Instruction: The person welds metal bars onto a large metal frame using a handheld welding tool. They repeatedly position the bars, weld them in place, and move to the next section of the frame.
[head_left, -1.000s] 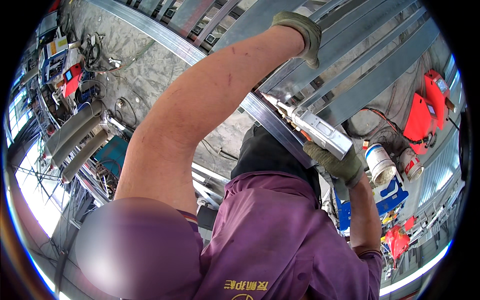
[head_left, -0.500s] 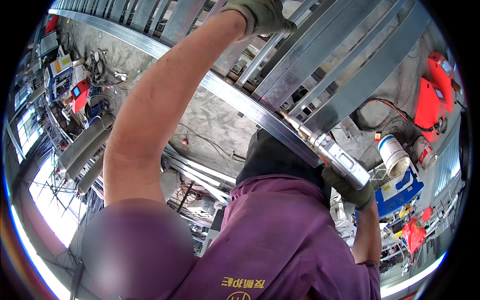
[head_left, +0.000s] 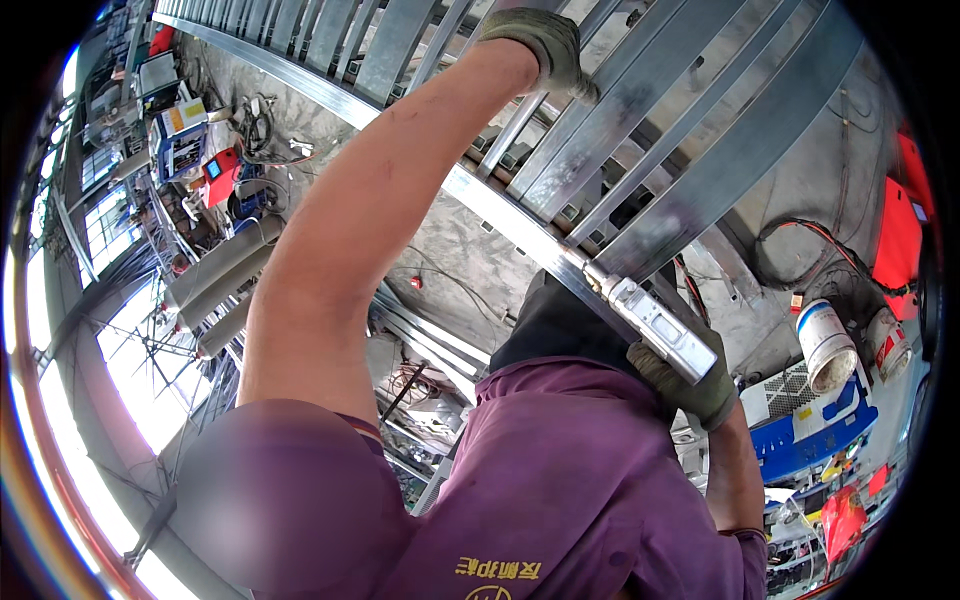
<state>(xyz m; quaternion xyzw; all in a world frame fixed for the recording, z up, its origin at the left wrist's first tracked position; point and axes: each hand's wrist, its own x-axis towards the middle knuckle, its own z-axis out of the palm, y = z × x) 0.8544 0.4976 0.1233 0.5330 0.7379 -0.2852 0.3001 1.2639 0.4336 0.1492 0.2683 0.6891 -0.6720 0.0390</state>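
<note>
My left hand point(head_left: 540, 45), in a dark green work glove, reaches across a grey metal railing and closes around one of its bars; some of its fingers are hidden. My right hand point(head_left: 700, 385), gloved alike, grips a silver handheld welding gun point(head_left: 660, 325). Its narrow nozzle points up and left, at the joints along the railing's long edge rail point(head_left: 500, 215). Whether the tip touches metal I cannot tell. Wide flat bars point(head_left: 690, 200) and thinner bars run away from that rail. The gun's handle is mostly covered by the glove.
Red machines point(head_left: 900, 240) stand at the right, with cables point(head_left: 820, 235) looping on the floor. A white bucket point(head_left: 826, 350) lies tipped near a blue machine point(head_left: 820, 430). At left are metal tubes point(head_left: 225, 280), a red box point(head_left: 218, 178) and coiled cables. Long metal profiles point(head_left: 425, 340) lie below the railing.
The whole view has shifted, so the surroundings sit farther right. My right hand and the welding gun have moved slightly left, the gun closer to the edge rail. My left hand remains on the bars.
</note>
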